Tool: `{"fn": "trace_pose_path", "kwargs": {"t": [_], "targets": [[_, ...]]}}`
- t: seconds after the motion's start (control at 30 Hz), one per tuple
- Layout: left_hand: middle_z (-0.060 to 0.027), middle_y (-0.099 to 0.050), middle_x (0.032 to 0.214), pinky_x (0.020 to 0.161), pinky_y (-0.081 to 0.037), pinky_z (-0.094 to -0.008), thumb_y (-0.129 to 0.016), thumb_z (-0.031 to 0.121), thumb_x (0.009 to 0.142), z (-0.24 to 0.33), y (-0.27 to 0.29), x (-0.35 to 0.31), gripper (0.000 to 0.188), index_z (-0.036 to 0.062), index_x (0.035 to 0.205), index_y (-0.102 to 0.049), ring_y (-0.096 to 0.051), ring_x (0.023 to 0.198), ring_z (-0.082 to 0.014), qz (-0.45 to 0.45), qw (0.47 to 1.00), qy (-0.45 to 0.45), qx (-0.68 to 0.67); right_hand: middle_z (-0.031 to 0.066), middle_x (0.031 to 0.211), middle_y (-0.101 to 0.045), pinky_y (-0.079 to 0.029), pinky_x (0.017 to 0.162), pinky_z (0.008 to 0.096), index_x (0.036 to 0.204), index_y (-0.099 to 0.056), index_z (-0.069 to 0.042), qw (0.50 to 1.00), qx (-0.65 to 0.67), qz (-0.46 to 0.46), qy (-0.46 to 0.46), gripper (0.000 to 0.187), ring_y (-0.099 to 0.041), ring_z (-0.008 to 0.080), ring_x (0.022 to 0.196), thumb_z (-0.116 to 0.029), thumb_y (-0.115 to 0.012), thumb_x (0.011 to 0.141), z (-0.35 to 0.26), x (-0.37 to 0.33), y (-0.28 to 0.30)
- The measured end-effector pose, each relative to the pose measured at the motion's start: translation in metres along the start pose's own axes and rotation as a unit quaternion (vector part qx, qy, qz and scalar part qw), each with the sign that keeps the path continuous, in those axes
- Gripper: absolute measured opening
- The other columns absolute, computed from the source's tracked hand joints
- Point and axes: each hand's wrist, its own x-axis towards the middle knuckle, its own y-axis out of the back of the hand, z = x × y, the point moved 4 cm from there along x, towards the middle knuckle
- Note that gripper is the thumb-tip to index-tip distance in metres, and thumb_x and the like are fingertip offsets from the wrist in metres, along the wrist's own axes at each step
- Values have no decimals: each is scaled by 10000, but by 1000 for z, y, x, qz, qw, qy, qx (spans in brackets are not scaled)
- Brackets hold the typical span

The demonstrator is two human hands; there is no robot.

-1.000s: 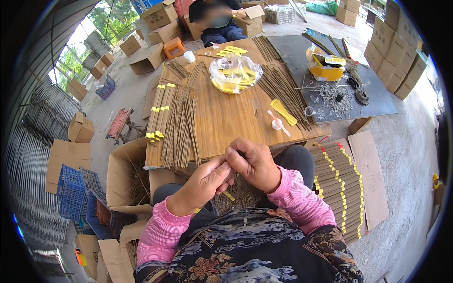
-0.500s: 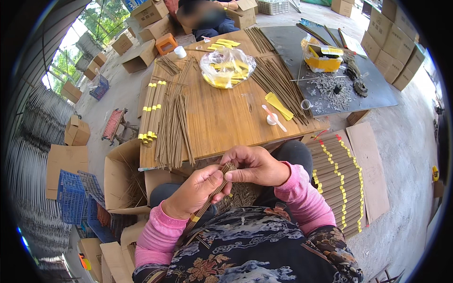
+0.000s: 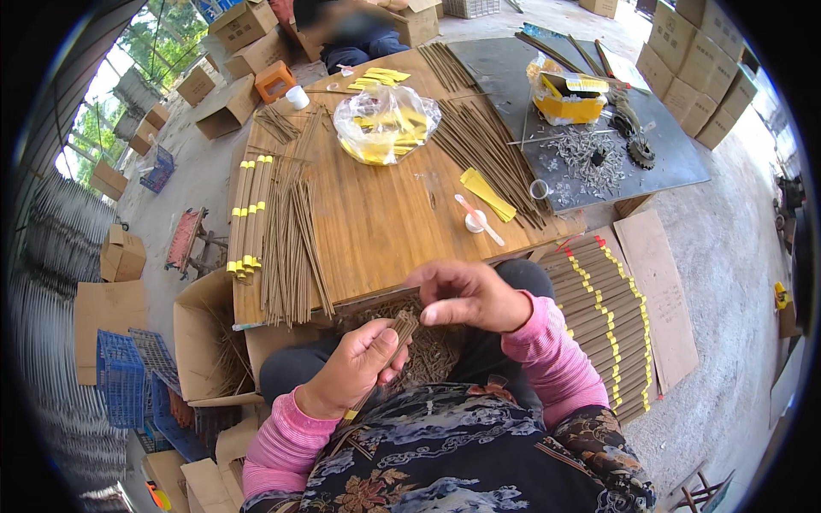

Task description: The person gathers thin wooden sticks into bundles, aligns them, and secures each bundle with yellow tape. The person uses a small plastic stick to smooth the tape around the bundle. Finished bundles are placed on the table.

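A bundle of thin brown incense sticks (image 3: 398, 328) is gripped in my left hand (image 3: 357, 357), tilted, its upper ends poking out past my thumb. Lower down, a yellow band shows around the bundle near my wrist. My right hand (image 3: 475, 297) hovers just beside those ends, fingers curled and thumb apart, with nothing visible between them. On the wooden table (image 3: 376, 227) lie loose incense sticks (image 3: 291, 248) at the left, next to finished bundles with yellow bands (image 3: 250, 209). Yellow paper strips (image 3: 487, 194) lie beside a small white cup with a spatula (image 3: 475, 222).
A plastic bag of yellow strips (image 3: 385, 128) sits mid-table. On the dark side table (image 3: 676, 175) are a yellow box (image 3: 569, 103) and scattered clear bits. Banded bundles (image 3: 599, 316) lie on cardboard at right. An open carton (image 3: 205, 342) stands left. Another person (image 3: 359, 38) sits opposite.
My right hand has come off the bundle's upper end and its fingers have parted. My left hand still holds the bundle, slightly lower. The whole view has shifted a little.
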Motion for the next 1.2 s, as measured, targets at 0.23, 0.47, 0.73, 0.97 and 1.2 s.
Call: {"fn": "trace_pose_path", "kwargs": {"t": [0.23, 0.47, 0.73, 0.97, 1.2], "targets": [[-14, -481, 716, 500, -354, -159, -426, 348, 917, 2, 19, 17, 349, 8, 975, -483, -410, 568, -47, 40, 999, 0, -13, 89, 787, -580, -459, 657, 339, 838, -605, -54, 780, -534, 315, -84, 230, -573, 246, 777, -221, -677, 697, 59, 20, 170], [-7, -485, 710, 497, -349, -160, -417, 324, 924, -3, 29, 26, 322, 15, 972, -491, -412, 565, -43, 46, 998, 23, -27, 108, 783, -588, -454, 665, 375, 729, -586, -60, 680, -654, 300, -138, 243, -569, 285, 764, -280, -667, 663, 97, 24, 198], [-18, -489, 713, 505, -362, -162, -422, 337, 920, -2, 33, 27, 339, 8, 969, -489, -420, 571, -49, 44, 999, 19, -27, 126, 784, -594, -456, 686, 405, 741, -597, -63, 740, -586, 268, -192, 151, -573, 311, 777, -202, -635, 695, 100, 27, 208], [2, -484, 705, 491, -347, -159, -404, 293, 932, -5, 34, 25, 288, 23, 975, -492, -407, 563, -37, 43, 999, 21, -25, 140, 860, -572, -434, 755, 411, 799, -601, -61, 717, -634, 271, -103, 181, -529, 335, 878, -211, -634, 705, 92, 28, 198], [-20, -476, 711, 504, -347, -162, -396, 305, 933, -4, 33, 26, 308, 10, 965, -478, -399, 556, -51, 38, 999, 19, -21, 116, 883, -582, -440, 754, 395, 777, -610, -49, 692, -666, 233, -153, 224, -539, 303, 888, -250, -655, 690, 92, 33, 188]]}}
